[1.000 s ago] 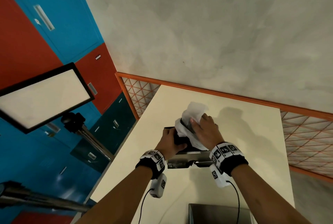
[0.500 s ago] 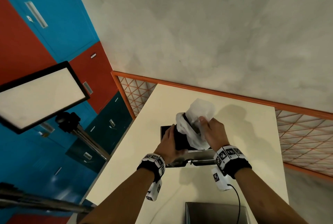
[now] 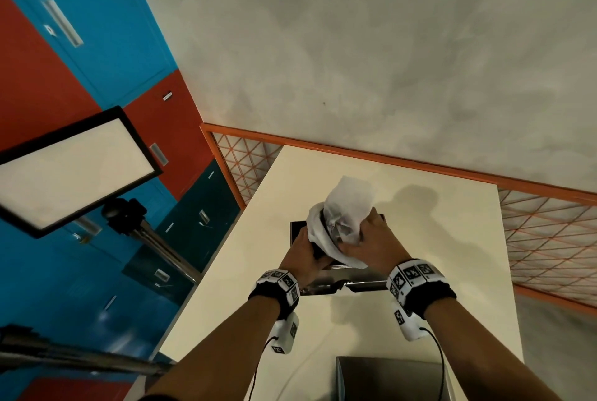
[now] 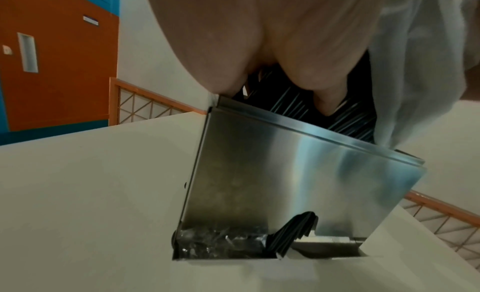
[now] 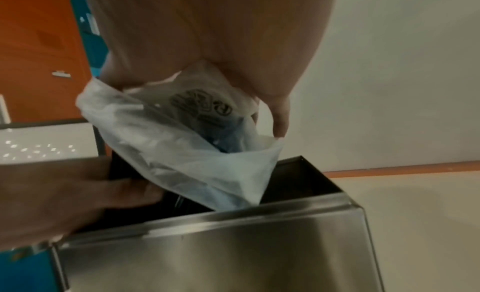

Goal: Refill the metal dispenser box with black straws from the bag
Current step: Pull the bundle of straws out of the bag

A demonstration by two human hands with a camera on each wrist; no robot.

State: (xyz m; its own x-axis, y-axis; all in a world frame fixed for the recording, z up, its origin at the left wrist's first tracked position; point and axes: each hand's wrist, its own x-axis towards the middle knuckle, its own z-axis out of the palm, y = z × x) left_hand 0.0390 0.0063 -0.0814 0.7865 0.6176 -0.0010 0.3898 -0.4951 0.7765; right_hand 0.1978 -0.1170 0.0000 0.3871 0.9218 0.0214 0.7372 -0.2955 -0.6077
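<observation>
The bag (image 3: 344,223) has lifted higher over the metal dispenser box (image 4: 298,179) on the table (image 3: 420,239). The right hand (image 3: 374,245) clutches the bag while the left hand (image 3: 302,255) grasps the black straws (image 4: 345,120) at the box's open top.

**What I'm wearing on my arms**

My forearms are bare, no sleeves. On each wrist I see a black wristband (image 3: 274,295) ringed with white square tiles printed with black fiducial markers; the right wristband (image 3: 423,290) looks the same. Under each band hangs a small white camera module (image 3: 286,336), also marker-tagged, with a thin black cable (image 3: 437,365) trailing back toward me.
</observation>
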